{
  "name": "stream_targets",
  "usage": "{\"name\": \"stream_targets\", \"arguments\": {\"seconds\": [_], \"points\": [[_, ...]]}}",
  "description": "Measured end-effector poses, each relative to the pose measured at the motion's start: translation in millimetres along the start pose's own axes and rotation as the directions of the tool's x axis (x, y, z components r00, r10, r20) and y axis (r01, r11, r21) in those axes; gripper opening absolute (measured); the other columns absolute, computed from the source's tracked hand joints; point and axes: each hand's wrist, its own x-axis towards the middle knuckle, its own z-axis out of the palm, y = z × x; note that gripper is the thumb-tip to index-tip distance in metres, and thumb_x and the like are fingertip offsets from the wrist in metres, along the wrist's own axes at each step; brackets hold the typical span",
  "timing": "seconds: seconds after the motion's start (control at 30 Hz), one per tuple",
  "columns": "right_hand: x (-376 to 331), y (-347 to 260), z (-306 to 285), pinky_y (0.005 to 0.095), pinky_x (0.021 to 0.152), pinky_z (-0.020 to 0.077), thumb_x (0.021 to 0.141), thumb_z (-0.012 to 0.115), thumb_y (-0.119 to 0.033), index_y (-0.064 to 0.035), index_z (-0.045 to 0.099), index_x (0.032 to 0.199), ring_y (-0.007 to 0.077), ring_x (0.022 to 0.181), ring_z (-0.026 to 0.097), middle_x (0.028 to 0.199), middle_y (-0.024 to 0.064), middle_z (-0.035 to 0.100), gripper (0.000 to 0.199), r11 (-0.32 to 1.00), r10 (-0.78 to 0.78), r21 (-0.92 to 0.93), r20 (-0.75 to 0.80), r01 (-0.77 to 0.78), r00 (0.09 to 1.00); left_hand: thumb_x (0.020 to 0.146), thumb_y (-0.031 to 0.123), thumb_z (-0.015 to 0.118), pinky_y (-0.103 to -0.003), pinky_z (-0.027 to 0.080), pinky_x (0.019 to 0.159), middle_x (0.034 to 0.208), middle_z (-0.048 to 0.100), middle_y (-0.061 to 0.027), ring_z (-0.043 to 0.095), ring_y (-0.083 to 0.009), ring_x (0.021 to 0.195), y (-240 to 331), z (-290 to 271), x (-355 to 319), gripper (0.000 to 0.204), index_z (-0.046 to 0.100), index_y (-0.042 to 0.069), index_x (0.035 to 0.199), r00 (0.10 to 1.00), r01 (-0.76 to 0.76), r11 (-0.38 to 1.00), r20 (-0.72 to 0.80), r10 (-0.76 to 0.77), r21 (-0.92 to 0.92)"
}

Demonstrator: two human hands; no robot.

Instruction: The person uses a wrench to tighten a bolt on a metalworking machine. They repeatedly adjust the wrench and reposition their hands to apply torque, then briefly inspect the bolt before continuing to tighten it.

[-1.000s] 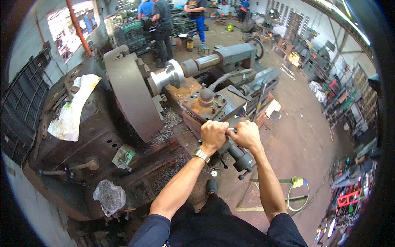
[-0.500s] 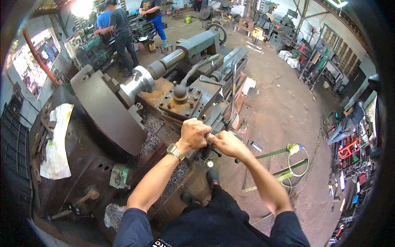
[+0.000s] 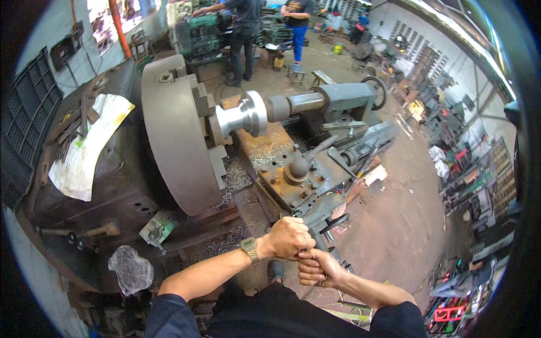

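Metal chips (image 3: 239, 176) litter the lathe (image 3: 177, 138) (1 orange pipe (image 3: 119, 31) crosses the window (image 3: 99, 25)).

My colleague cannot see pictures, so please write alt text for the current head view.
A person's left hand and right hand, both curled shut, are close together in front of a large lathe. A shiny metal workpiece sits between its chuck and tailstock; other people stand farther back.

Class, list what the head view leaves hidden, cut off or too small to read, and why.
- Head view: what, if anything, the left hand and right hand grip; curled fingers hide it.
- Head view: the dark-clothed worker's head; the top edge cuts it off.
- Head view: whatever lies under the plastic; its folds cover it.
- Head view: the watch's reading; too small.
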Motion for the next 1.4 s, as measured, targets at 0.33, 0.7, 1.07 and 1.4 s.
{"name": "stream_targets", "arguments": {"seconds": [0.33,0.7,1.07,1.4], "points": [[8.3,28.2,28.7,0.0302,0.045,0.0252,0.105,0.049,-0.025,-0.0161,0.031,0.057,0.0116,0.038,0.027,0.047,-0.0016,0.026,0.052,0.98,-0.151,0.103,-0.152,0.168,0.977,0.062,0.036,0.067,-0.032,0.047,0.062,0.063,0.051,0.0057,0.058,-0.0153,0.067,-10.5,-7.6,-0.7,0.026,0.048,0.018,0.065,0.991,-0.13,0.966,-0.022,0.129,-0.222],[56.6,67.8,76.5,0.0321,0.042,0.023,0.106,0.045,-0.026,-0.0145,0.034,0.058,0.0134,0.036,0.021,0.045,0.0007,0.026,0.05,0.818,-0.394,0.361,-0.214,0.447,0.894,0.069,0.032,0.062,-0.031,0.044,0.061,0.059,0.047,0.0053,0.054,-0.0153,0.063,-35.6,-21.6,-3.0,0.023,0.046,0.019,0.06,0.909,-0.361,0.864,0.075,0.411,-0.351],[27.4,35.7,27.3,0.026,0.051,0.0419,0.112,0.034,-0.047,-0.0069,0.048,0.095,0.0154,0.059,0.06,0.065,0.0018,0.049,0.046,0.845,-0.356,-0.382,0.121,0.374,0.927,0.075,-0.007,0.067,-0.046,0.045,0.109,0.123,0.062,-0.0144,0.057,-0.0354,0.122,1.4,-87.4,-1.3,0.051,0.061,0.003,0.125,0.952,0.293,0.918,0.171,-0.254,-0.266],[-24.6,9.9,18.2,0.0302,0.055,0.0432,0.112,0.041,-0.036,-0.004,0.049,0.11,0.0148,0.059,0.053,0.066,0.0021,0.05,0.034,0.638,-0.391,-0.705,0.05,0.31,0.919,0.08,-0.003,0.076,-0.044,0.049,0.105,0.128,0.066,-0.0153,0.063,-0.0355,0.118,30.1,-89.4,-11.4,0.054,0.063,0.002,0.131,0.866,0.479,0.81,0.028,-0.5,-0.339]]}}
